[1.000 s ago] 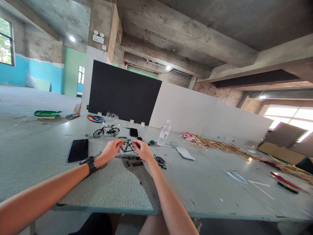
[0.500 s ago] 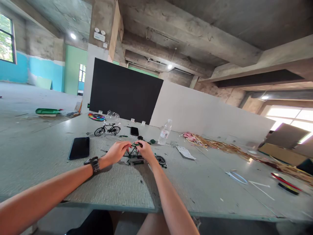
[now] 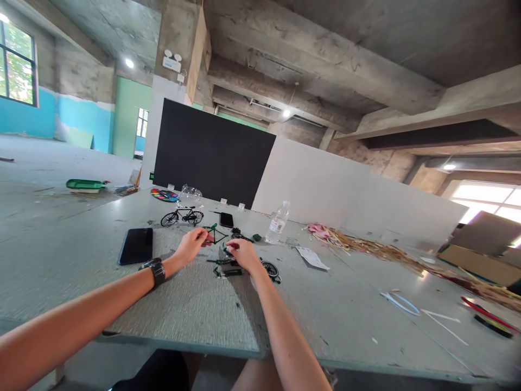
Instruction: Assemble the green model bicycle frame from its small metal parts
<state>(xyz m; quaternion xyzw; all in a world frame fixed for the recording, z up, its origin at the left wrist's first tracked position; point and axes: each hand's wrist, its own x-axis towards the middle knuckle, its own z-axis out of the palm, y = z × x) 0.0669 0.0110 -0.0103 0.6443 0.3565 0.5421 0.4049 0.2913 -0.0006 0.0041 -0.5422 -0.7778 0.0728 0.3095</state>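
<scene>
A small green bicycle frame (image 3: 217, 234) is pinched in the fingers of my left hand (image 3: 192, 243), raised a little above the table. My right hand (image 3: 241, 253) is closed at the fingertips on a small dark green part (image 3: 225, 249) whose kind I cannot make out. Below the hands lie dark bicycle parts (image 3: 228, 271) on the table. A loose spoked wheel (image 3: 269, 269) lies just right of my right wrist. Behind my left hand a black model bicycle (image 3: 182, 216) stands upright, whole.
A large black phone (image 3: 137, 246) lies left, and a smaller phone (image 3: 226, 220) farther back. A clear water bottle (image 3: 278, 223) stands behind the right hand, near a white paper (image 3: 312, 258). Wood strips (image 3: 358, 244) line the back right. The table edge (image 3: 183, 345) runs near my lap.
My hands have moved apart. The green frame has come away to the left in my left hand, while my right hand has lowered slightly with a small part.
</scene>
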